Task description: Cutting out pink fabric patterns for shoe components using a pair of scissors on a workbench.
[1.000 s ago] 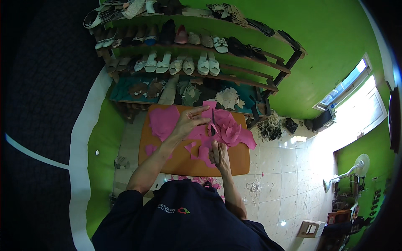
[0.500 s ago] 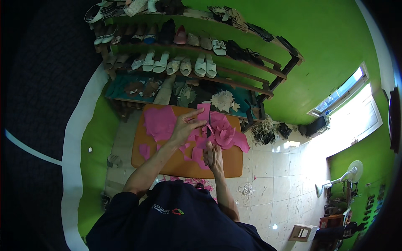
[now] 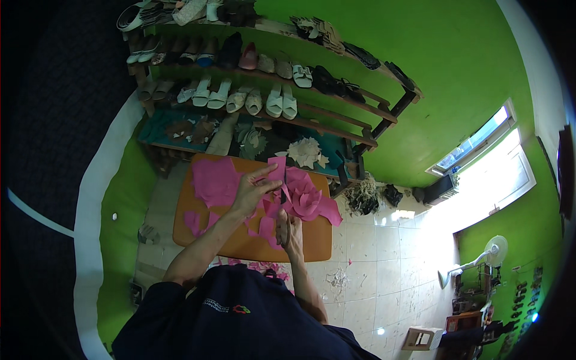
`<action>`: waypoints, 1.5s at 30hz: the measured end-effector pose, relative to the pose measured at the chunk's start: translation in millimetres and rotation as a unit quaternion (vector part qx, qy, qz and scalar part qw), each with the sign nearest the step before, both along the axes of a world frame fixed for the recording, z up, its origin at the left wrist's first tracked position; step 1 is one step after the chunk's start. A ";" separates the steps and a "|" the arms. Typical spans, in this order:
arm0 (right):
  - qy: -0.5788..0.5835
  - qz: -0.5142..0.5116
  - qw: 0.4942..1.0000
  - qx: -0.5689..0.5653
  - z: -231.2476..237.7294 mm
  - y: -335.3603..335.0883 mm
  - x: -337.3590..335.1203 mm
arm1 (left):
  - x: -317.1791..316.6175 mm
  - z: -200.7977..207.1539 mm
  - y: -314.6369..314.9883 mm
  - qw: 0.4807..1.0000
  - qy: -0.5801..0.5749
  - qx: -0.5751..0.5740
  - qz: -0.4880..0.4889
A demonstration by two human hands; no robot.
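Observation:
Over a small orange-brown table (image 3: 316, 245), my left hand (image 3: 247, 193) pinches a narrow pink strip of sheet material (image 3: 276, 167) between thumb and fingers. My right hand (image 3: 290, 233) is closed round the handles of a pair of scissors (image 3: 284, 193), whose dark blades point away from me. The blades lie along the strip's right edge, and a thin sliver hangs beside them. Just right of the blades rests a pile of petal-shaped pink pieces (image 3: 306, 199). A larger pink sheet (image 3: 214, 182) lies to the left, with smaller offcuts (image 3: 267, 229) nearer me.
A wooden rack (image 3: 360, 144) with rows of shoes stands beyond the table. On its lowest shelf lie pale petal-like pieces (image 3: 305, 152) and scraps. Pink cuttings (image 3: 259, 266) litter the floor near me. To the right are a white fan (image 3: 496, 251) and a stool (image 3: 422, 338).
The whole view has shifted, so the scene sits slightly further left and lower. Both hands keep nearly the same place over the table, with strip and scissors still held.

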State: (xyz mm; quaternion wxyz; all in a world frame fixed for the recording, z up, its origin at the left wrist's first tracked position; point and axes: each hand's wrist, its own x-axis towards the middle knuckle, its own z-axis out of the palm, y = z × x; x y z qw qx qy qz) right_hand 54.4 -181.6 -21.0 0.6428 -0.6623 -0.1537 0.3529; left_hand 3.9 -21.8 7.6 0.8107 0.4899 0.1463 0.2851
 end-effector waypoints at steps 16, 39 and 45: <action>-0.040 -0.010 0.997 -0.069 -4.0 -4.3 -0.2 | 6.5 -11.1 -6.1 0.997 0.036 -0.052 0.045; -0.016 -0.030 0.994 -0.101 -32.8 -4.0 9.0 | 2.0 -45.7 -24.6 0.998 0.013 -0.058 -0.027; -0.032 -0.050 0.989 -0.139 -22.3 -3.0 0.0 | -1.6 -52.6 -22.5 0.998 0.018 -0.044 -0.028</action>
